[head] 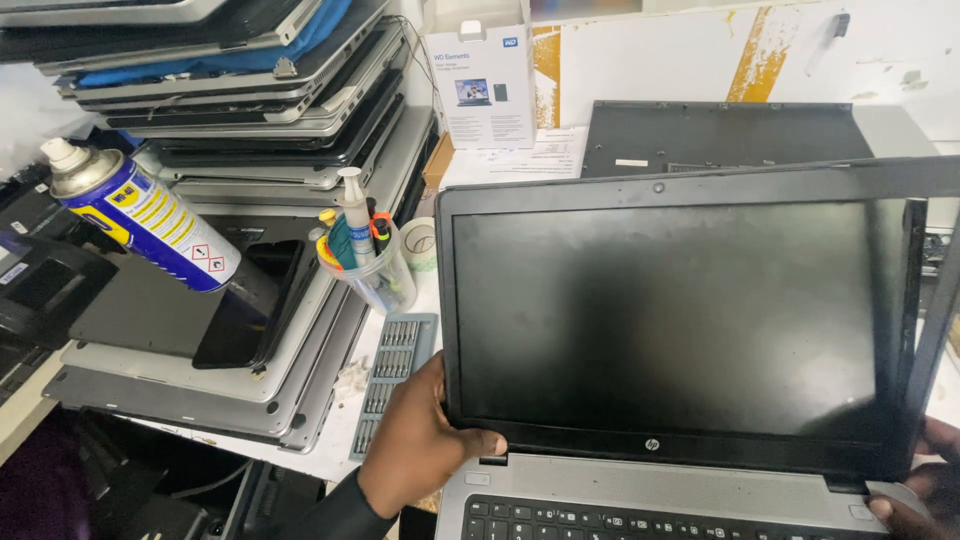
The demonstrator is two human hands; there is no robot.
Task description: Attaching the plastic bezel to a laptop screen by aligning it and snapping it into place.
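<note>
The open laptop (690, 330) is held at the lower left corner of its screen by the left hand (420, 450). At its lower right corner the right hand (925, 490) is seen, the grip unclear. Left of the laptop, a spray can (140, 215) lies on stacked laptops (240, 130).

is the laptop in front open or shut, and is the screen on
Open: the laptop has its lid raised above the keyboard, with the left hand at the lid's lower corner. The screen is dark, so it looks off.
</note>
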